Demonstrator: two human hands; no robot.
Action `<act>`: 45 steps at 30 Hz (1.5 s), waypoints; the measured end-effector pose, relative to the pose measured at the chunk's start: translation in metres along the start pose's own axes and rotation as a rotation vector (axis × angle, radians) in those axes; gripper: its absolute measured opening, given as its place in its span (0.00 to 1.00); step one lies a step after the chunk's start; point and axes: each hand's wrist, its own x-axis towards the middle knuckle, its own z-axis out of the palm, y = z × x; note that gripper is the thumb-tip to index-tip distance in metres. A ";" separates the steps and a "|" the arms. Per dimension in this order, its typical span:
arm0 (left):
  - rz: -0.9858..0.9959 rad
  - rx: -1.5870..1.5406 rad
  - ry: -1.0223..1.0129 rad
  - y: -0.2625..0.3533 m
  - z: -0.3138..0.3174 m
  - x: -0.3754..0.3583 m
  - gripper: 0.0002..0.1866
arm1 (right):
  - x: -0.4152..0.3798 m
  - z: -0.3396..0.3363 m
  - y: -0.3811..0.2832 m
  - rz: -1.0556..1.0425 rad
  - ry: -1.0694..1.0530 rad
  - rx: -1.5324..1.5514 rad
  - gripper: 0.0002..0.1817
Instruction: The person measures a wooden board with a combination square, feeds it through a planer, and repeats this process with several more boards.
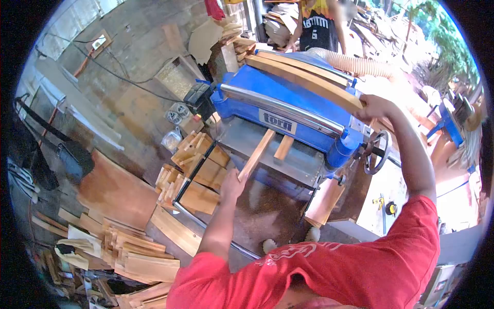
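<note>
My left hand (233, 186) is closed around the near end of a narrow wooden strip (258, 154), whose far end meets the front opening of a blue thickness planer (288, 92). Just right of that strip, a second, shorter wooden piece (283, 148) sticks out of the same opening over the metal bed (303, 167). Up on the planer's top, my right hand (375, 108) grips the right end of a long wooden board (303, 81). Behind that board lies another long board (303, 68), also on the machine's top.
A handwheel (378, 153) juts from the planer's right side. Stacked wooden blocks (193, 170) stand left of the bed, and more boards (136, 252) lie at lower left. Another person (315, 28) stands behind the machine, near a ribbed hose (355, 64).
</note>
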 end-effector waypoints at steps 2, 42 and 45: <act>0.058 -0.063 0.075 0.000 0.002 0.003 0.22 | -0.052 0.008 -0.032 0.043 -0.072 0.061 0.35; -0.267 -0.632 -0.410 -0.058 -0.091 -0.283 0.33 | 0.036 0.184 -0.025 0.029 0.450 -0.044 0.20; -0.326 -0.486 -0.482 -0.053 -0.084 -0.283 0.28 | 0.034 0.184 -0.026 0.017 0.453 -0.056 0.19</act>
